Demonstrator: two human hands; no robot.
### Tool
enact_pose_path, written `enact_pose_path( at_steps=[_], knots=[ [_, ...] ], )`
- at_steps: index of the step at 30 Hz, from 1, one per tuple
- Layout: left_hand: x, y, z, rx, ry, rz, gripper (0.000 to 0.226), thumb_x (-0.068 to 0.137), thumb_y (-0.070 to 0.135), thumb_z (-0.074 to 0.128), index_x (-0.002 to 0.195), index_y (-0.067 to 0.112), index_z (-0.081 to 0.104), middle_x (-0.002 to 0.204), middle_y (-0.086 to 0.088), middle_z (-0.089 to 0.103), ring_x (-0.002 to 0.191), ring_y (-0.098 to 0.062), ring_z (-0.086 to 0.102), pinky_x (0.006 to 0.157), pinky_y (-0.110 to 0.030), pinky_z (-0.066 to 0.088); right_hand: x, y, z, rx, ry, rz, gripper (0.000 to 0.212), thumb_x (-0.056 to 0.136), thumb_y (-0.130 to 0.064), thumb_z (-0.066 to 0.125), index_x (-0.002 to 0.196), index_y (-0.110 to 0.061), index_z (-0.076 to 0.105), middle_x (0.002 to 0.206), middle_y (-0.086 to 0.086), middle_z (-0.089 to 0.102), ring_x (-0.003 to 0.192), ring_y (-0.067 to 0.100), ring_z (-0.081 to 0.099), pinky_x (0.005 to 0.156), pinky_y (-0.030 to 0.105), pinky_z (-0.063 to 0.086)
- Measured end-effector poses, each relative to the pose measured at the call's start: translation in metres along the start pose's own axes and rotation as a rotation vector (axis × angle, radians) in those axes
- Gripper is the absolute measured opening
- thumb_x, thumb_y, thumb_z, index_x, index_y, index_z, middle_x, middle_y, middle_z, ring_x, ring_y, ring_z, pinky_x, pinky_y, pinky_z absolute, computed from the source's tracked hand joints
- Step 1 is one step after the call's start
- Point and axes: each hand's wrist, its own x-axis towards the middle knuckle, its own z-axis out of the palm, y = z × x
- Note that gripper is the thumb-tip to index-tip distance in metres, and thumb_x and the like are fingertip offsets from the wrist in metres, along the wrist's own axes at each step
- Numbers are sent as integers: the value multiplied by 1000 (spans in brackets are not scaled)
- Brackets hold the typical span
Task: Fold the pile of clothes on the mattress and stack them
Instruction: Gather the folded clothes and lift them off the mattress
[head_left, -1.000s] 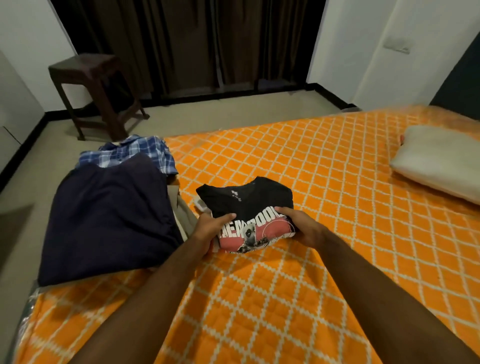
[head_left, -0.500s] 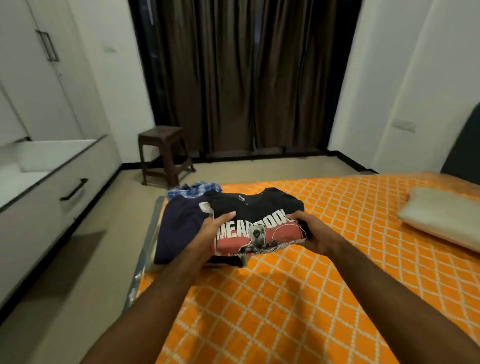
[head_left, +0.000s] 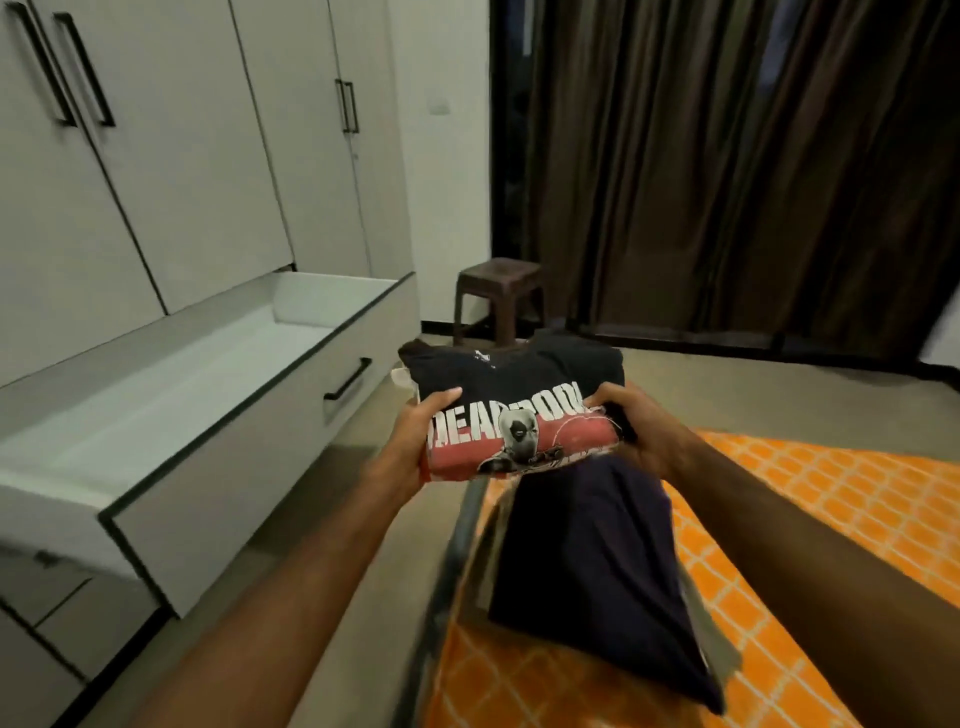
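Both hands, left hand (head_left: 415, 441) and right hand (head_left: 641, 434), grip the folded black T-shirt (head_left: 519, 400) at its sides, fingers curled under and thumbs on top, above the navy garment (head_left: 592, 566) on the mattress (head_left: 831, 509). Risk: uneven grip loosens the fold; off-centre placement may tip the stack over the mattress edge.

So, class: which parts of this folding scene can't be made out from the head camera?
- Both hands' fingers, head view: tucked beneath the folded black T-shirt; only the thumbs show.
- Clothes beneath the navy garment: covered, motion-blurred.
- Open drawer: its near floor hidden by the front panel.
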Motion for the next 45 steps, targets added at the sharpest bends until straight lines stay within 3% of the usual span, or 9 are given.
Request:
enact_pose_path(
  at_steps=[4, 7, 11, 15, 22, 29, 33, 38, 45],
  knots=[
    [58, 56, -63, -5, 157, 58, 37, 90, 27, 69, 116, 2, 64, 95, -18, 75, 77, -29, 74, 67, -37, 62, 101, -38, 78, -5, -45, 48, 14, 84, -5, 56, 94, 2, 63, 81, 16, 68, 59, 18, 65, 53, 25, 54],
    [77, 113, -117, 2, 243, 75, 37, 91, 25, 70, 121, 5, 62, 96, -17, 76, 77, -29, 74, 66, -37, 61, 151, -71, 151, -20, -72, 100, 46, 69, -8, 67, 114, -1, 58, 98, 22, 66, 71, 22, 67, 66, 29, 56],
    [80, 208, -200, -3, 359, 117, 27, 94, 21, 68, 118, 8, 64, 96, -13, 77, 80, -27, 75, 68, -37, 62, 211, -125, 272, -48, -188, 109, 29, 83, 3, 54, 111, -6, 53, 81, 11, 70, 65, 18, 68, 58, 26, 58],
    [67, 261, -269, -68, 512, 95, 20, 96, 21, 66, 114, 13, 64, 96, -9, 77, 81, -24, 76, 62, -33, 61, 247, -161, 382, -145, -354, 133, 30, 83, 5, 56, 109, -10, 55, 92, 16, 65, 78, 24, 66, 66, 30, 57],
    [53, 252, -364, -147, 771, -76, 38, 92, 12, 69, 126, 13, 52, 104, -12, 74, 84, -27, 75, 66, -36, 61, 298, -137, 508, -484, -513, 232, 32, 88, 8, 61, 113, -12, 58, 98, 16, 68, 79, 27, 71, 65, 35, 62],
    [74, 178, -412, -170, 1005, -327, 34, 91, -7, 62, 120, 2, 46, 90, -17, 63, 72, -28, 65, 57, -32, 53, 343, -24, 560, -828, -647, 271, 39, 84, 6, 63, 121, -6, 58, 110, 20, 68, 88, 30, 70, 70, 34, 60],
    [97, 129, -430, -155, 1106, -493, 26, 90, -10, 55, 114, -6, 48, 78, -16, 54, 61, -25, 59, 40, -27, 47, 365, 55, 573, -1000, -655, 254, 44, 83, 7, 64, 127, 0, 58, 122, 23, 65, 109, 38, 65, 95, 47, 55],
    [98, 93, -434, 112, 1180, -626, 49, 82, 0, 64, 128, -6, 46, 119, -25, 58, 105, -40, 62, 89, -48, 56, 364, 108, 548, -1268, -635, 178, 49, 92, -7, 59, 140, -2, 46, 141, 19, 52, 129, 34, 52, 102, 39, 46],
    [108, 141, -337, 743, 880, 53, 42, 84, -5, 61, 121, 15, 62, 130, 0, 53, 121, -11, 47, 101, -28, 40, 293, 43, 469, -826, -340, -159, 31, 94, -6, 59, 123, -16, 63, 124, -2, 59, 112, 11, 57, 98, 24, 47]
  ],
)
